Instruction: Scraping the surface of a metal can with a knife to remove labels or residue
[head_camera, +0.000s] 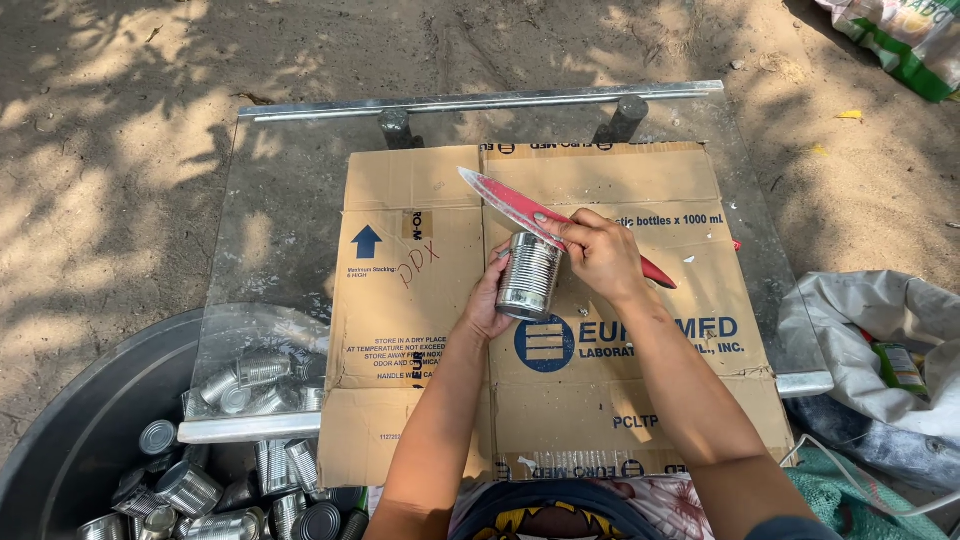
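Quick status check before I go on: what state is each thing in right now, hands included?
Tin can: upright on the cardboard, label off, gripped.
Left hand: closed around the can's side.
Right hand: closed on the knife.
Red knife: held, blade angled over the can's top.
Cardboard: flattened, lying on the glass table.
Tub: partly filled with bare cans.

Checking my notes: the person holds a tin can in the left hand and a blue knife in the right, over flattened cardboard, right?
Not quite: the knife is red, not blue, as the head view shows. The left hand does hold the tin can, the right hand the knife, over the flattened cardboard.
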